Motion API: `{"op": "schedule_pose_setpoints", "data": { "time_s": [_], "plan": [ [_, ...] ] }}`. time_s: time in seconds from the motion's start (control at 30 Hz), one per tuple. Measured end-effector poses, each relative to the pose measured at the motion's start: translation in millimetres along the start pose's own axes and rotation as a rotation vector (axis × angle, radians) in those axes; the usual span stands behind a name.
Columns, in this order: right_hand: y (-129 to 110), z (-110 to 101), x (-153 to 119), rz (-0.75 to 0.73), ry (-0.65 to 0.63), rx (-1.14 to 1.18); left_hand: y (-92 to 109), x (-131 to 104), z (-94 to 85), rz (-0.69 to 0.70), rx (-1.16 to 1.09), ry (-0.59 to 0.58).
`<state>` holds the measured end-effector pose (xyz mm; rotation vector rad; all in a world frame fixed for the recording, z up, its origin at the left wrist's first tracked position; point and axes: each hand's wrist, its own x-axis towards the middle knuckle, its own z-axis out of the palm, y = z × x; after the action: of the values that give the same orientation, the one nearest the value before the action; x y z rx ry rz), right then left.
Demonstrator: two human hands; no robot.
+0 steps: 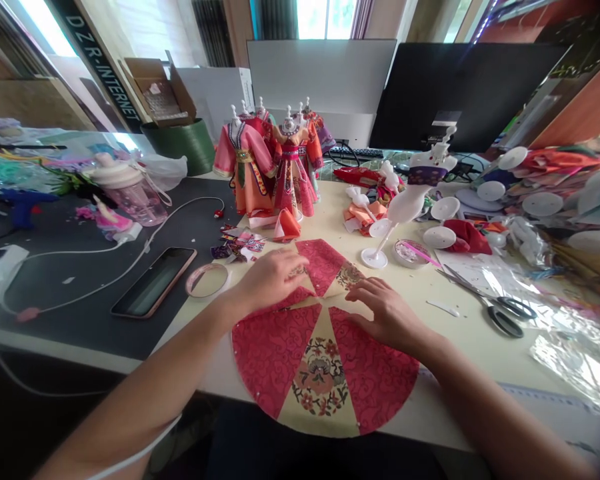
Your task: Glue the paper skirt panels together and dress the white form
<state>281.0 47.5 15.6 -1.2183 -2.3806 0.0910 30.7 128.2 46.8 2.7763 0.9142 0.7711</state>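
A round cloth (380, 373) of red and cream wedges with flower patterns lies on the pale table, its near edge at the table's front. My left hand (273, 277) rests on its upper left part, where the cloth looks folded or raised. On the upper right part lies my right hand (385, 310), fingers apart and bent toward the cloth's centre. The fingers of my left hand are spread and lie over the fabric. Small pins or beads dot the cloth's rim. Just beyond it stands a bare white doll stand (375, 258) with a purple band at its top.
Small dressed doll forms (293, 163) stand behind the cloth. At right are black scissors (503, 313), a dish of beads (411, 253) and clear plastic wrap. A tape roll (207, 281), a phone (154, 283), a white cable and a pink bottle (135, 193) are at left.
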Motion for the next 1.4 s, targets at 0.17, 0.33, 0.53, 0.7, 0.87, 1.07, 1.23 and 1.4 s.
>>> {"op": "schedule_pose_setpoints", "data": {
  "time_s": [0.17,0.33,0.53,0.7,0.87,1.07,1.23,1.4],
  "plan": [
    [4,8,-2,0.058,0.023,-0.059,45,-25,1.0,0.211,0.028,-0.362],
    [12,11,-1,0.019,0.058,-0.104,57,-45,12.1,0.132,0.106,-0.402],
    [22,17,-1,0.058,0.128,-0.134,57,-53,20.5,0.098,0.107,-0.29],
    [23,16,-1,0.042,0.139,-0.149,39,-69,0.7,-0.052,0.025,0.055],
    [20,12,0,0.094,0.243,-0.134,-18,-90,-23.0,-0.535,0.365,0.274],
    [19,11,0,0.05,0.282,-0.118,-50,-102,-38.3,-0.715,0.274,0.139],
    [15,11,1,0.059,0.354,-0.018,-13,-91,-72.0,-0.629,-0.257,0.164],
    [2,3,4,0.173,0.352,0.308,29,-49,-68.6,-0.442,-0.732,-0.015]
  ]
}}
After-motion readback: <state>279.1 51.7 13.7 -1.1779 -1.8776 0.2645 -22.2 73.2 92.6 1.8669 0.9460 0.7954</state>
